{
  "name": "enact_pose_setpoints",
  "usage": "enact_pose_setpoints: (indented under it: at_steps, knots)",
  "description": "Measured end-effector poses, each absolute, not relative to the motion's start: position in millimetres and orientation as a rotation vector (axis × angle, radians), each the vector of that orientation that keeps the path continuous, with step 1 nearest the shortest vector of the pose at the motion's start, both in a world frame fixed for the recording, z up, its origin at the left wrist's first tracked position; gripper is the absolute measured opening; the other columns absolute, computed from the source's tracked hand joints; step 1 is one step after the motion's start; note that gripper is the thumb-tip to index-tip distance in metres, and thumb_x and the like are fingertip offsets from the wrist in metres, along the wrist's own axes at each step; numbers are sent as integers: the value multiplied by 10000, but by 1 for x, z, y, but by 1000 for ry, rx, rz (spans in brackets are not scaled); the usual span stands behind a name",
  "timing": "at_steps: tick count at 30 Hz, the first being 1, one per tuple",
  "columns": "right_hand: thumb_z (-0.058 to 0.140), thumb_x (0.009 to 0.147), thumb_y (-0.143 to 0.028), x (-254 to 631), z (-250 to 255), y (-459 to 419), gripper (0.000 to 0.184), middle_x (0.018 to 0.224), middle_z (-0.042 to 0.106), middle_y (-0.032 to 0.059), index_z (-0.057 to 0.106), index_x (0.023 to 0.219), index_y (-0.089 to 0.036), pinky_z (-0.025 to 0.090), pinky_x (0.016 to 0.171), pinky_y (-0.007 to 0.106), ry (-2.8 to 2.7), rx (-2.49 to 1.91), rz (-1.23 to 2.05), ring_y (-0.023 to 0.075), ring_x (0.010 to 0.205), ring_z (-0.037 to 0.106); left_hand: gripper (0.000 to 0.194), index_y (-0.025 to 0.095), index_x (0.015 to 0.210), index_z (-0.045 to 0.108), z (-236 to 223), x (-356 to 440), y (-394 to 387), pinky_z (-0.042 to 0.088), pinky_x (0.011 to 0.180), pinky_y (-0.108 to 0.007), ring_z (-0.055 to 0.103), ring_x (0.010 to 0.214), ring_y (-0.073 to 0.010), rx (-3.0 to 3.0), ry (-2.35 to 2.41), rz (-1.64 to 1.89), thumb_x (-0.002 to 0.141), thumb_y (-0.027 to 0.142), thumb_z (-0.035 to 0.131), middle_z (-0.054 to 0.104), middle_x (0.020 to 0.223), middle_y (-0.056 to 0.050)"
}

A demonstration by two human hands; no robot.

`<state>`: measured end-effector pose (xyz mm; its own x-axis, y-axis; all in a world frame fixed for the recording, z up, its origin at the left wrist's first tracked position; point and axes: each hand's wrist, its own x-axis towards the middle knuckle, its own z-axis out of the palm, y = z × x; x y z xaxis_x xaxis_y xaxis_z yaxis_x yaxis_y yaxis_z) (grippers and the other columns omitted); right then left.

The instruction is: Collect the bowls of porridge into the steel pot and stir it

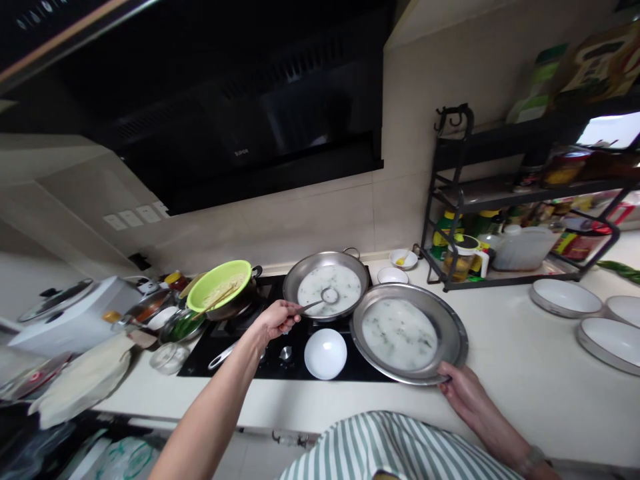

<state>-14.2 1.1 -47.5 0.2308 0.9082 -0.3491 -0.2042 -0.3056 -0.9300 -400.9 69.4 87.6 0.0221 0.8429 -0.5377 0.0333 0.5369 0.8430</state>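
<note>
My left hand (280, 319) is closed round the handle of a metal ladle (329, 295). The ladle's bowl rests in the white soup with green bits (345, 280) inside a steel wok (296, 270) on the stove. With its thumb over the rim, my right hand (457, 387) grips a wide metal basin (453, 327) at its near right edge. The basin also holds white liquid with green bits (400, 333), and its left side is close against the wok. A white bowl (325, 354) sits on the stove's front, between my two hands.
A lime-green colander (203, 280) with noodles and chopsticks rests on a dark pot at left. Behind the basin are small white bowls (393, 275). A black rack (450, 283) with bottles stands at right, near several white dishes (565, 297). The range hood (240, 133) hangs above.
</note>
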Motion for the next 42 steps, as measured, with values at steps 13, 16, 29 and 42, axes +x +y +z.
enact_pose_setpoints:
  at_steps: [13, 16, 29, 42]
  knots:
    - [639, 473, -220, -16, -41, 0, 165, 465, 495, -31, 490, 543, -233, 336, 385, 236, -470, -1375, 1385, 118, 429, 414, 211, 96, 897, 557, 99, -395, 64, 83, 363, -147, 247, 343, 6, 760, 1359, 728, 707, 5, 538, 523, 540, 34]
    - [630, 472, -245, -16, -40, 0, 159, 456, 494, -23, 484, 535, -240, 340, 387, 247, -529, -1407, 1371, 123, 419, 412, 229, 93, 912, 562, 99, -394, 64, 84, 364, -144, 252, 343, 5, 763, 1356, 722, 701, 7, 540, 524, 542, 32]
    - [635, 464, -227, -17, -39, 1, 150, 466, 506, -26, 504, 537, -238, 333, 395, 253, -478, -1408, 1374, 125, 429, 415, 240, 100, 931, 597, 118, -373, 51, 80, 367, -155, 218, 349, 11, 888, 1237, 673, 699, 133, 648, 535, 547, 40]
    - [605, 493, -288, -16, -43, 0, 168, 473, 511, -21, 470, 587, -253, 347, 408, 266, -616, -1439, 1334, 143, 425, 439, 242, 108, 955, 638, 85, -316, 29, 161, 393, -193, 247, 359, -30, 1236, 1291, 522, 768, 242, 564, 509, 534, 50]
